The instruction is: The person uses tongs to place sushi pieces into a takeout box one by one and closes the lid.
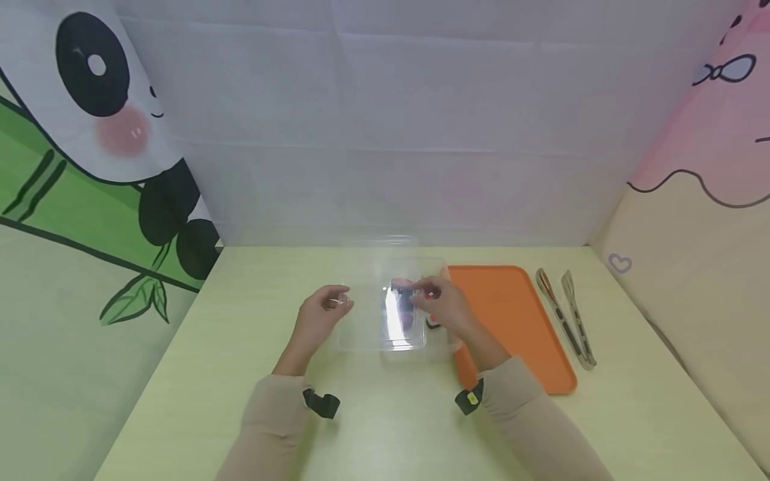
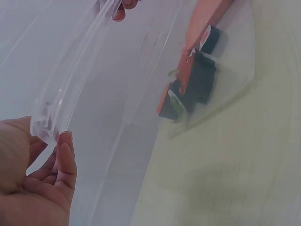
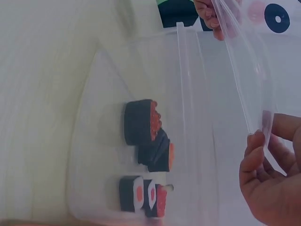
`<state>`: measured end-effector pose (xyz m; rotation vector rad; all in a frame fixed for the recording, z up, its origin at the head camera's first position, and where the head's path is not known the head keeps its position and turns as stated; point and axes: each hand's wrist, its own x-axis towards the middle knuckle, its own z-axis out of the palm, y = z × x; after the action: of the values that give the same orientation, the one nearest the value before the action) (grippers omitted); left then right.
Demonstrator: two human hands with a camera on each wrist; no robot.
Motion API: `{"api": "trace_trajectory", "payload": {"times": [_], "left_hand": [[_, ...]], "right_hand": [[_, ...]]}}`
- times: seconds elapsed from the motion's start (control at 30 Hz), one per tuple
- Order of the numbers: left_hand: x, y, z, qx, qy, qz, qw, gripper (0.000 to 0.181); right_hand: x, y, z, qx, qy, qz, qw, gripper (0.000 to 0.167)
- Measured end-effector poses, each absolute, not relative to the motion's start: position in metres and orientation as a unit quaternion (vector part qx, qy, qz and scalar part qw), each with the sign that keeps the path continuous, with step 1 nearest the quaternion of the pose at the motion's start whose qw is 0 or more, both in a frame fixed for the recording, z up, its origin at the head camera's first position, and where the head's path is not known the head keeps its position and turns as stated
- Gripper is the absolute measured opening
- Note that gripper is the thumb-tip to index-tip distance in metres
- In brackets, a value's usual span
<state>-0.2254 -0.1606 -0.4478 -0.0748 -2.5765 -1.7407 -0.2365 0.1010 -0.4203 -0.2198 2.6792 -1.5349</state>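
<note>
A clear plastic lid (image 1: pixel 363 327) is held between both hands, above and partly left of a clear container (image 3: pixel 103 94). My left hand (image 1: pixel 319 314) pinches the lid's left edge between thumb and fingers. On its opposite edge, my right hand (image 1: pixel 446 306) pinches with thumb and fingertips, as the right wrist view shows. The lid is apart from the container. Inside the container lie several sushi pieces, among them a roe-topped roll (image 3: pixel 138 122) and a small roll with a pink centre (image 3: pixel 131 193). In the head view, glare on the lid partly hides the sushi.
An orange tray (image 1: pixel 511 321) lies to the right, partly beneath the container and right forearm. Metal tongs (image 1: pixel 579 317) rest beyond the tray's right side. A pale wall sheet (image 1: pixel 391 133) stands behind the table (image 1: pixel 240 321), with printed cartoon cloths at both sides.
</note>
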Motion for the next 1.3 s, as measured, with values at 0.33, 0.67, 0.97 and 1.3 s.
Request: {"api": "trace_trajectory", "payload": {"times": [0.33, 0.67, 0.97, 1.3], "left_hand": [[-0.235, -0.123, -0.449, -0.056, -0.822, -0.566, 0.005, 0.03], [-0.253, -0.104, -0.45, -0.085, -0.823, -0.561, 0.031, 0.061], [-0.249, -0.099, -0.419, -0.057, -0.757, -0.651, 0.016, 0.028], [-0.245, -0.096, -0.407, -0.072, -0.729, -0.68, 0.025, 0.025]], "right_hand": [[-0.236, 0.143, -0.425, -0.031, 0.844, -0.533, 0.044, 0.03], [-0.245, 0.169, -0.417, -0.016, 0.811, -0.583, 0.051, 0.048], [-0.246, 0.18, -0.398, -0.032, 0.743, -0.667, 0.043, 0.034], [-0.245, 0.193, -0.393, -0.066, 0.683, -0.726, 0.047, 0.031]]}}
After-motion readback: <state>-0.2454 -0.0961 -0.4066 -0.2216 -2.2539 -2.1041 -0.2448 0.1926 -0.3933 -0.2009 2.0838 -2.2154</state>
